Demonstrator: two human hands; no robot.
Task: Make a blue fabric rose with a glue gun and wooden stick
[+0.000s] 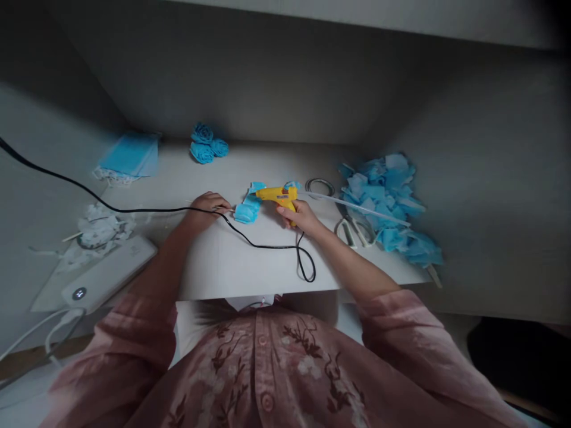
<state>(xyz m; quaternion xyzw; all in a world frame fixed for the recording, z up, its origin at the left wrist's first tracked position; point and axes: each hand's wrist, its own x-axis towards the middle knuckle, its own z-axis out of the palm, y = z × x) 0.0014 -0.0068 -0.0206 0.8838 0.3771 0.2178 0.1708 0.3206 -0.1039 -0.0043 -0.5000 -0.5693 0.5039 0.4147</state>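
My right hand (300,215) grips the handle of a yellow glue gun (277,194), whose nozzle points left at a blue rolled fabric piece (248,208) on the white table (232,261). My left hand (209,204) rests on the table just left of that piece, fingers curled around a thin stick that leads to it. The gun's black cord (267,246) runs from the gun, loops near the table's front edge and passes under my left hand toward the left.
Three blue fabric roses (206,144) sit at the back. A stack of blue masks (129,156) lies back left. A pile of blue scraps (392,202), scissors (357,229) and a wire coil (320,186) lie right. White scraps (100,229) and a power bank (107,274) lie left.
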